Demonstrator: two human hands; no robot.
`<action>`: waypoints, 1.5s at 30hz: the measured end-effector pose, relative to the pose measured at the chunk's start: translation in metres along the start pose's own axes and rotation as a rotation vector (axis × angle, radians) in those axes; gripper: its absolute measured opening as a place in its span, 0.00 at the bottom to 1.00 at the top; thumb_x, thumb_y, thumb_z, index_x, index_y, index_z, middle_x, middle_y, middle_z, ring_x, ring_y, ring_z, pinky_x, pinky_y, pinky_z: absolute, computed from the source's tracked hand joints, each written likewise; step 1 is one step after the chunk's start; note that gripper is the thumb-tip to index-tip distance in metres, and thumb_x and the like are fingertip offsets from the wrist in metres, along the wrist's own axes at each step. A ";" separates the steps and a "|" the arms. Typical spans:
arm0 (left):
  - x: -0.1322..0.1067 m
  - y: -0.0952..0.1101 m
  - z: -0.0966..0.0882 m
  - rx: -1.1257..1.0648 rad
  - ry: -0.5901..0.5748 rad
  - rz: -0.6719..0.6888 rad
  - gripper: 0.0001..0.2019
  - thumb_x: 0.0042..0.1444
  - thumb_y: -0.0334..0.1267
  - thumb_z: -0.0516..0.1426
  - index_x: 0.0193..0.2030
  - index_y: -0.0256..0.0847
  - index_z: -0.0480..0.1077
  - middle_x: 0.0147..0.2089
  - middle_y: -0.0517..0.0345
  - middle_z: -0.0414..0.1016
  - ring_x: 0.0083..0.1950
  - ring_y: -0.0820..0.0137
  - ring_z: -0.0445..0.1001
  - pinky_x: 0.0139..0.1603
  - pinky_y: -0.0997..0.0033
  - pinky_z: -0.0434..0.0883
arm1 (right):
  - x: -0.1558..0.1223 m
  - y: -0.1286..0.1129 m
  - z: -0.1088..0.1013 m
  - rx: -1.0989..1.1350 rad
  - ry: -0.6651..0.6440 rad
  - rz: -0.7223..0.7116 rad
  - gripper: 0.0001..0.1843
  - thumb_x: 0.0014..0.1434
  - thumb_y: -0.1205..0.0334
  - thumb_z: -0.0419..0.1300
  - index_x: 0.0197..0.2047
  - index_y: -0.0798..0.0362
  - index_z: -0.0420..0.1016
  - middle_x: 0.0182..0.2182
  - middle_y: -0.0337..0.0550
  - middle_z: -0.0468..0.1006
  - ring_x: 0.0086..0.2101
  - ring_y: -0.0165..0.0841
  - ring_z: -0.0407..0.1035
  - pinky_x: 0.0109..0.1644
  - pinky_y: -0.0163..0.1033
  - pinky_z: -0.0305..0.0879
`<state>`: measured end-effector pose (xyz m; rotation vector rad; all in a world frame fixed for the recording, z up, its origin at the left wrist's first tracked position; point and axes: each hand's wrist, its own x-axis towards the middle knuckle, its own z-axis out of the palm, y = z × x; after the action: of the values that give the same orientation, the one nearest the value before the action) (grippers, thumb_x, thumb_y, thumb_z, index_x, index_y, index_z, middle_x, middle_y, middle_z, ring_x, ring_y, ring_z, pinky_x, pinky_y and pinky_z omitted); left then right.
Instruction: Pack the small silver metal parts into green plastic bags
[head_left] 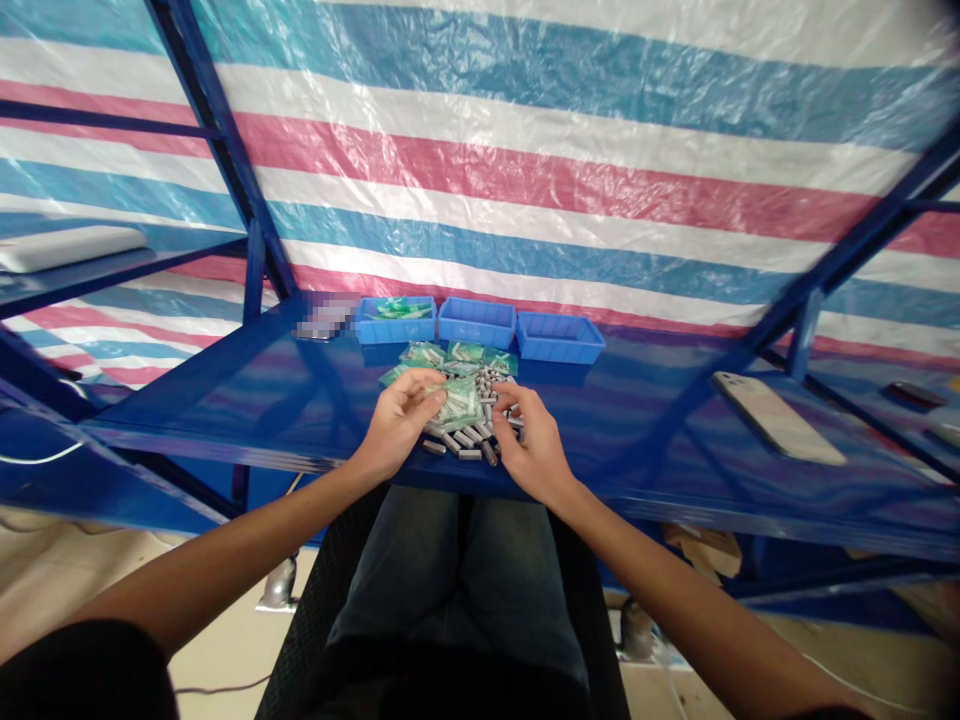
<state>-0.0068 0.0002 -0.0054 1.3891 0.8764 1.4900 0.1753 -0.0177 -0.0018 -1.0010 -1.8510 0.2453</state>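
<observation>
My left hand (pixel 405 418) is closed, thumb against fingers, on the edge of a clear green-tinted plastic bag (pixel 460 402) with small metal pieces inside. Close by on the right, my right hand (pixel 531 440) has its thumb and fingers curled at the side of a pile of small silvery metal cylinders (pixel 466 438). Whether its fingertips hold a cylinder is too small to tell. More green-tinted bags (pixel 480 356) with pieces in them lie just behind the pile.
Three blue plastic bins stand along the back: the left bin (pixel 375 330) with green packets in it, the middle bin (pixel 478 335) and the right bin (pixel 561 350). A phone (pixel 780 418) lies at right on the blue table (pixel 645 440). Blue metal posts (pixel 255 265) frame the sides.
</observation>
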 end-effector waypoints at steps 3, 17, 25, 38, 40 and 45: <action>-0.001 0.001 0.000 0.046 -0.027 0.039 0.12 0.50 0.41 0.60 0.39 0.39 0.66 0.32 0.61 0.70 0.30 0.76 0.68 0.30 0.77 0.65 | 0.001 -0.003 -0.004 0.063 -0.059 -0.018 0.14 0.58 0.63 0.54 0.48 0.52 0.66 0.31 0.41 0.73 0.36 0.35 0.66 0.43 0.42 0.62; -0.008 0.006 0.005 0.242 -0.055 0.066 0.12 0.52 0.41 0.59 0.41 0.39 0.67 0.28 0.64 0.64 0.25 0.78 0.62 0.26 0.78 0.63 | 0.000 -0.008 -0.003 -0.018 0.108 -0.091 0.02 0.56 0.66 0.57 0.34 0.54 0.71 0.22 0.36 0.62 0.25 0.29 0.60 0.30 0.35 0.57; -0.011 0.014 0.006 0.121 -0.170 -0.029 0.17 0.59 0.49 0.49 0.42 0.37 0.67 0.26 0.61 0.68 0.21 0.79 0.59 0.20 0.80 0.59 | -0.001 -0.006 0.000 -0.027 0.088 -0.097 0.07 0.57 0.65 0.56 0.37 0.54 0.75 0.18 0.34 0.64 0.20 0.26 0.59 0.27 0.33 0.59; -0.008 0.008 0.003 -0.103 -0.182 -0.064 0.23 0.46 0.36 0.63 0.49 0.42 0.60 0.25 0.68 0.70 0.28 0.75 0.73 0.29 0.78 0.69 | -0.002 0.005 0.004 0.292 0.003 0.090 0.15 0.55 0.63 0.57 0.47 0.51 0.69 0.33 0.41 0.76 0.31 0.32 0.71 0.39 0.40 0.68; -0.008 0.008 0.003 -0.076 -0.206 -0.071 0.24 0.46 0.37 0.63 0.50 0.41 0.61 0.26 0.66 0.72 0.29 0.73 0.74 0.30 0.77 0.68 | -0.001 0.007 0.007 0.297 0.035 0.099 0.19 0.54 0.62 0.58 0.51 0.51 0.65 0.28 0.38 0.73 0.28 0.31 0.68 0.36 0.39 0.67; -0.007 0.006 0.004 -0.058 -0.185 -0.052 0.15 0.45 0.41 0.63 0.39 0.38 0.67 0.26 0.63 0.73 0.29 0.74 0.72 0.30 0.77 0.67 | -0.002 0.006 0.008 0.198 0.095 0.055 0.17 0.55 0.63 0.58 0.49 0.52 0.65 0.26 0.36 0.70 0.27 0.30 0.66 0.36 0.38 0.66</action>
<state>-0.0042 -0.0085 -0.0018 1.4248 0.7419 1.3139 0.1721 -0.0133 -0.0107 -0.9117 -1.6790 0.3994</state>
